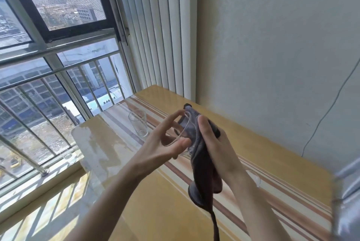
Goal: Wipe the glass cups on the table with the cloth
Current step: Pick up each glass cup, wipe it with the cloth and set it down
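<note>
I hold a glass cup (184, 133) up above the bench (263, 155), my left hand (165, 143) pinching its rim between thumb and fingers (171, 119). My right hand (212, 139) grips the dark cloth (202, 172) round the cup's body; the cloth's tail hangs down. A second glass cup (138, 123) stands upright on the bench behind. Near my right wrist lies what may be another glass (255, 177).

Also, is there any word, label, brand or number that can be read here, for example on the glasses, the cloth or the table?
None can be read. The held glass cup, the standing glass cup, the dark cloth and the striped table show no lettering. The buildings outside the window are too blurred to show any signs.
</note>
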The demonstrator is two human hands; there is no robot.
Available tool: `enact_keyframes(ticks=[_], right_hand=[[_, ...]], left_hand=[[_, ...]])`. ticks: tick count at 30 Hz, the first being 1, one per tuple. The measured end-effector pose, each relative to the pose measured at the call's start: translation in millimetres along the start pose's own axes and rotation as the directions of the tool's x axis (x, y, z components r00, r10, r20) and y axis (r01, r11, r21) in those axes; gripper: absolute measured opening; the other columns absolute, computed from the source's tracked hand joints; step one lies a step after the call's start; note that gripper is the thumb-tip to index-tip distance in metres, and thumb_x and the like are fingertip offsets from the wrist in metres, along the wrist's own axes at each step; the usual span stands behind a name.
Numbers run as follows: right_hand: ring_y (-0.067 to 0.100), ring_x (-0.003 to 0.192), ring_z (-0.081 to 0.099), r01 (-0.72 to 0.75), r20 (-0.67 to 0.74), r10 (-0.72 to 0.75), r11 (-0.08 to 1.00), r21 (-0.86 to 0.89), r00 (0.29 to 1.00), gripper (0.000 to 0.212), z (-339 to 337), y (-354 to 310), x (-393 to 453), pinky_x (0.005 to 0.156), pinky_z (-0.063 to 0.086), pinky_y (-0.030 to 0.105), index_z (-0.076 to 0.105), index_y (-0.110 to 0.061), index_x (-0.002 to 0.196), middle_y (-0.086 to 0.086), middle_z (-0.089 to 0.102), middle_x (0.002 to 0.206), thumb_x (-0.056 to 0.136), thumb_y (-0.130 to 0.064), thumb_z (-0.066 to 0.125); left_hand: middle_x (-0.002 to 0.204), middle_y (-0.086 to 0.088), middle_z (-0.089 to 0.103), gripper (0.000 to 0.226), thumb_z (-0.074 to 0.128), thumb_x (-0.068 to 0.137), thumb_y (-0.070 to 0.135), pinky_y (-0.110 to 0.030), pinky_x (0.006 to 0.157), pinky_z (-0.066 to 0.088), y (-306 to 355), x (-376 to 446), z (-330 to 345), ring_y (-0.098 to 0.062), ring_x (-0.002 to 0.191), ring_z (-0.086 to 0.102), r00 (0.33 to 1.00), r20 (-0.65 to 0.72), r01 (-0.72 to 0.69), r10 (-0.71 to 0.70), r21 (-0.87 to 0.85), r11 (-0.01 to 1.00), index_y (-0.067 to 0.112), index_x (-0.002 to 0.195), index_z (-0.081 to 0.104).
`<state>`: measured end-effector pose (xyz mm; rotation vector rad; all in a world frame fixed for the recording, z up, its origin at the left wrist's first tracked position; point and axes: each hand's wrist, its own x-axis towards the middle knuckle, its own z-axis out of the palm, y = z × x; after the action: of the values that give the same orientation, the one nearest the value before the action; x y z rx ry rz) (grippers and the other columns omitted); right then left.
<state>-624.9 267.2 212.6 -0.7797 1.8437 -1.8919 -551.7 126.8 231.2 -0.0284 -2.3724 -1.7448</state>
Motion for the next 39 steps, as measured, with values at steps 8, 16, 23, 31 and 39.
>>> enact_keyframes(ticks=[8, 16, 23, 31, 39], right_hand=[[0.011, 0.086, 0.066, 0.114, -0.392, -0.122, 0.993, -0.044, 0.912, 0.05, 14.2, 21.6, -4.3, 0.083, 0.049, 0.028, 0.07, -0.018, 0.093, -0.002, 0.072, 0.087, 0.079, -0.062, 0.051], [0.019, 0.09, 0.062, 0.28, -0.323, -0.464, 0.831, -0.48, 0.825, 0.066, 27.7, 41.5, -4.9, 0.078, 0.053, 0.028, 0.056, -0.013, 0.13, 0.007, 0.063, 0.105, 0.091, -0.063, 0.035], [0.007, 0.082, 0.069, -0.04, -0.102, 0.028, 0.992, -0.119, 0.994, 0.047, 9.9, 21.8, 6.0, 0.083, 0.053, 0.031, 0.068, -0.034, 0.1, -0.009, 0.074, 0.083, 0.083, -0.068, 0.04], [0.018, 0.067, 0.066, -0.063, -0.227, 0.093, 0.989, 0.134, 0.969, 0.055, 11.2, 23.5, 1.8, 0.068, 0.053, 0.031, 0.069, -0.005, 0.084, 0.009, 0.07, 0.071, 0.085, -0.056, 0.049], [0.005, 0.066, 0.056, 0.237, -0.449, -0.337, 0.935, -0.265, 0.827, 0.039, 26.1, 44.5, -2.2, 0.066, 0.045, 0.018, 0.063, -0.018, 0.084, -0.012, 0.056, 0.073, 0.089, -0.051, 0.043]], left_hand=[[0.129, 0.022, 0.038, 0.095, 0.06, 0.063, 0.071, -0.022, 0.081, 0.055, -9.8, 5.0, -3.4, 0.001, 0.091, 0.066, 0.992, 0.046, 0.11, -0.114, 0.085, 0.99, 0.048, 0.143, 0.014], [0.117, 0.011, 0.058, 0.088, 0.051, 0.064, 0.077, -0.021, 0.068, 0.056, -11.1, 7.0, 12.8, 0.0, 0.092, 0.065, 0.964, -0.145, 0.226, -0.221, 0.016, 0.974, 0.027, 0.136, 0.042], [0.117, 0.02, 0.054, 0.074, 0.054, 0.058, 0.083, -0.013, 0.074, 0.051, -20.9, 6.4, -1.3, 0.009, 0.099, 0.062, 0.995, -0.048, 0.084, -0.083, 0.01, 0.996, 0.048, 0.121, 0.041], [0.122, 0.018, 0.03, 0.09, 0.028, 0.064, 0.09, -0.026, 0.102, 0.032, -32.8, 7.5, 1.4, -0.004, 0.119, 0.036, 0.999, -0.04, 0.05, -0.037, 0.437, 0.898, 0.048, 0.143, 0.02], [0.111, 0.01, 0.056, 0.066, 0.036, 0.071, 0.072, -0.016, 0.058, 0.044, -10.8, 11.0, 8.4, -0.015, 0.086, 0.062, 0.963, -0.017, 0.265, -0.268, 0.225, 0.938, 0.048, 0.132, 0.031]])
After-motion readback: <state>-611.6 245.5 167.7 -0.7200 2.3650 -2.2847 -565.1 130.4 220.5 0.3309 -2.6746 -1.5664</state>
